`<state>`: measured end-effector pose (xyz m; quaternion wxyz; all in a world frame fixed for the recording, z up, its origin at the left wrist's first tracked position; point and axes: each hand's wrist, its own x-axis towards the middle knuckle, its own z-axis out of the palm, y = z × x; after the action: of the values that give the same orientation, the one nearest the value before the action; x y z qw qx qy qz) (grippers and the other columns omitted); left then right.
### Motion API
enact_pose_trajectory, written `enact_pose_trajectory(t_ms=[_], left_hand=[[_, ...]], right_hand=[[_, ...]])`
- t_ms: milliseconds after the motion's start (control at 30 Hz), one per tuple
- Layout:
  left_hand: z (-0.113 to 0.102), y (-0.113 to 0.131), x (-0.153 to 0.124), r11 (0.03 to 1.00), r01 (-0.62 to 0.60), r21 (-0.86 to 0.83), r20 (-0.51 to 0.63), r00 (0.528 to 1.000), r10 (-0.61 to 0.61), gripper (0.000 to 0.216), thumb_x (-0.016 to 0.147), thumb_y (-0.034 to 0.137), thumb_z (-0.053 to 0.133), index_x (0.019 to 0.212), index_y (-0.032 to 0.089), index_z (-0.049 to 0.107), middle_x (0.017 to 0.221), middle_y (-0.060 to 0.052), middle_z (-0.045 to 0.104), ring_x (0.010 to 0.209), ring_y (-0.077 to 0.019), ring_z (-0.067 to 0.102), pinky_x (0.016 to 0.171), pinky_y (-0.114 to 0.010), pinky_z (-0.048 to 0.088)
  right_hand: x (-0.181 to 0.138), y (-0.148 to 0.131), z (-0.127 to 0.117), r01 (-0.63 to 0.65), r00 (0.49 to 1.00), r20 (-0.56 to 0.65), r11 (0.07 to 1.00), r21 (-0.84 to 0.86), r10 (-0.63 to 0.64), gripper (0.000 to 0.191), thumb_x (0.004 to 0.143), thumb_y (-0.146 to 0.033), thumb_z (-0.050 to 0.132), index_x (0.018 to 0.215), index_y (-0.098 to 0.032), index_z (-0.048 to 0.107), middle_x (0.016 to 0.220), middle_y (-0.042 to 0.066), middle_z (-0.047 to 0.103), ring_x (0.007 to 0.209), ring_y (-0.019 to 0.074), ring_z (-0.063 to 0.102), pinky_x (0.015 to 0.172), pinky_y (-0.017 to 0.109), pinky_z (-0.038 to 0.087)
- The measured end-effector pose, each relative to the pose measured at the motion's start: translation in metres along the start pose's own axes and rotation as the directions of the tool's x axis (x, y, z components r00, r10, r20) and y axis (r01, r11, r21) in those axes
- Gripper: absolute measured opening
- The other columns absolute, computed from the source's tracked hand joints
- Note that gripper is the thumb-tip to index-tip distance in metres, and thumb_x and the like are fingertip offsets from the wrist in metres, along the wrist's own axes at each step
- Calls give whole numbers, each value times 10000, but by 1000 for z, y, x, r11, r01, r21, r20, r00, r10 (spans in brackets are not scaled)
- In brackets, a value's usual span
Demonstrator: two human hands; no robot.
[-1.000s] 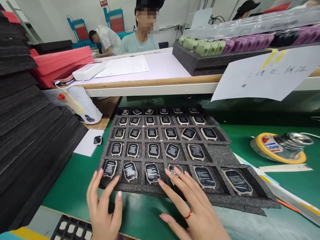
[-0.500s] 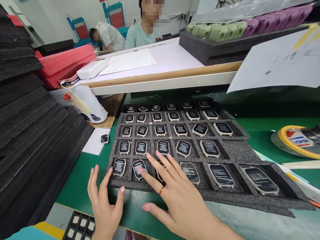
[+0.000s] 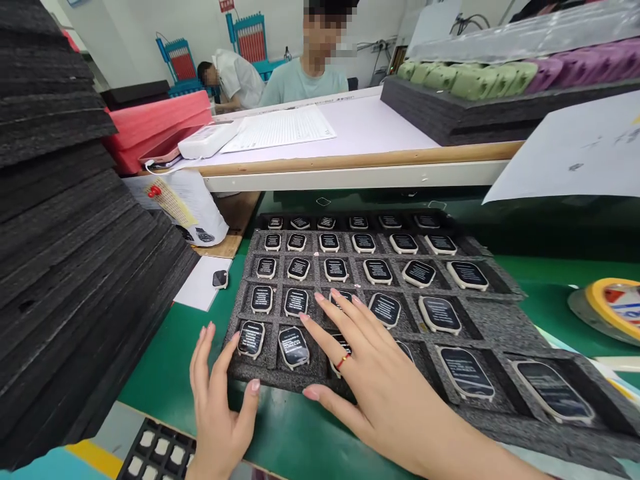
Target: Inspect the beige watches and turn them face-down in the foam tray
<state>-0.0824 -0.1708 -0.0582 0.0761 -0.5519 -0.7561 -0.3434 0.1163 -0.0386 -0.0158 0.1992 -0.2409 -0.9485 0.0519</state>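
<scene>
A dark grey foam tray (image 3: 480,313) lies on the green mat, its pockets filled with several smartwatch bodies that have black screens and pale rims. My right hand (image 3: 360,363) lies flat over the tray's near left part, fingers spread, fingertips by the watch (image 3: 341,298) in the second row. It wears a red and gold ring. My left hand (image 3: 220,407) hovers at the tray's near left corner, fingers apart, close to the corner watch (image 3: 251,337). Neither hand holds anything.
A tall stack of black foam sheets (image 3: 75,240) fills the left. A single watch (image 3: 220,279) lies on a white sheet beside the tray. A yellow tape roll (image 3: 613,303) sits at right. A raised shelf (image 3: 360,160) carries papers and foam trays; two people sit behind it.
My right hand slid left across the near row and now reaches further up the tray. The left hand stayed at the tray's corner. The camera view shifted left.
</scene>
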Motion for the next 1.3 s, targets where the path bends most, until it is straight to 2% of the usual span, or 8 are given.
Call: enact_pose_trajectory(t_ms=[267, 500, 700, 833, 933, 1067, 1200, 1300], left_hand=[[0, 1, 22, 995, 72, -70, 198, 979, -57, 493, 949, 369, 501, 1432, 317, 419, 1579, -79, 282, 1430, -317, 321, 1111, -534, 367], [5, 1, 25, 965, 183, -185, 92, 981, -169, 466, 949, 294, 495, 1411, 282, 436, 1537, -92, 376, 1418, -272, 363, 1152, -483, 333], [13, -2, 33, 841, 396, -368, 138, 918, -372, 425, 942, 358, 510, 1359, 274, 494, 1416, -72, 539, 1318, -247, 490, 1112, -438, 391], [15, -1, 36, 803, 441, -401, 136, 895, -424, 410, 960, 383, 473, 1358, 285, 496, 1401, -68, 552, 1296, -244, 513, 1089, -436, 413], [13, 2, 36, 840, 401, -366, 116, 915, -387, 401, 992, 381, 396, 1371, 291, 489, 1425, -77, 525, 1322, -242, 487, 1096, -455, 406], [7, 10, 42, 968, 240, -69, 148, 962, -228, 412, 986, 386, 415, 1382, 334, 516, 1518, -85, 407, 1397, -294, 381, 1106, -547, 373], [2, 16, 51, 985, 103, 136, 243, 961, -134, 455, 979, 405, 426, 1434, 397, 447, 1589, -80, 294, 1442, -350, 294, 1061, -613, 401], [3, 16, 51, 986, 54, 159, 216, 972, -88, 455, 980, 390, 424, 1433, 370, 457, 1583, -88, 303, 1438, -339, 309, 1070, -593, 403]], right_hand=[[26, 5, 9, -10, 998, 64, 1000, 2, 9, 690, 940, -561, 490, 1429, -74, 483, 1548, 215, 363, 1465, 396, 240, 1128, 625, 321], [20, 10, 1, 2, 999, 52, 999, 44, -4, 712, 935, -580, 487, 1484, -133, 407, 1587, 152, 309, 1488, 357, 195, 1143, 603, 323], [-10, 13, -11, 89, 996, 9, 996, 5, -89, 732, 943, -485, 511, 1552, -177, 249, 1604, 120, 275, 1478, 348, 239, 1080, 576, 433], [-29, 18, -13, 115, 992, -50, 993, -31, -116, 704, 951, -471, 488, 1555, -198, 250, 1588, 105, 320, 1455, 355, 297, 1050, 572, 466], [-40, 30, -12, 46, 994, -99, 995, -85, -54, 655, 965, -429, 463, 1548, -203, 271, 1575, 105, 346, 1440, 367, 324, 1038, 598, 459], [-50, 47, -5, -52, 985, -170, 987, -153, 25, 668, 969, -458, 444, 1548, -181, 260, 1569, 134, 346, 1456, 374, 277, 1041, 623, 430], [-52, 51, 1, -79, 979, -198, 978, -193, 40, 719, 936, -525, 494, 1524, -149, 321, 1559, 159, 358, 1453, 379, 274, 1059, 595, 416], [-45, 46, 4, -80, 975, -220, 978, -193, 36, 736, 915, -544, 529, 1505, -136, 362, 1559, 172, 356, 1453, 373, 277, 1086, 579, 393]])
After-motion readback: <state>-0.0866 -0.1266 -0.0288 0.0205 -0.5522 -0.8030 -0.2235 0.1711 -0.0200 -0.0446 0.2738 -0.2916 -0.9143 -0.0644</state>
